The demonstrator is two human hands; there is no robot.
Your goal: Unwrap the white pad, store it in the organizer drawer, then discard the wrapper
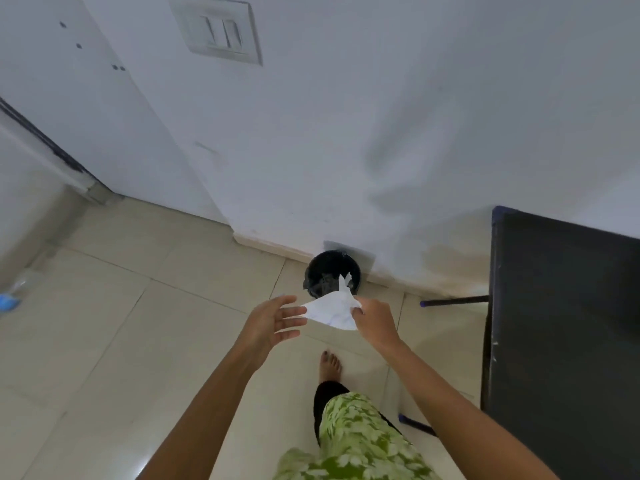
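A crumpled white wrapper [332, 310] hangs in the air above the tiled floor, pinched at its right end by my right hand [374, 322]. My left hand [275, 322] is spread open just left of the wrapper, fingertips near or touching its left edge. Beyond both hands, a small black bin [320, 273] stands on the floor against the white wall; the wrapper's upper tip overlaps its rim in the view. The white pad and the organizer drawer are out of sight.
A black table [561, 327] fills the right side, with dark legs [453, 301] near the floor. My bare foot [329, 365] and green patterned clothing are below the hands. A doorway and a plastic bottle [17, 289] lie at the left. A switch plate [216, 29] is on the wall.
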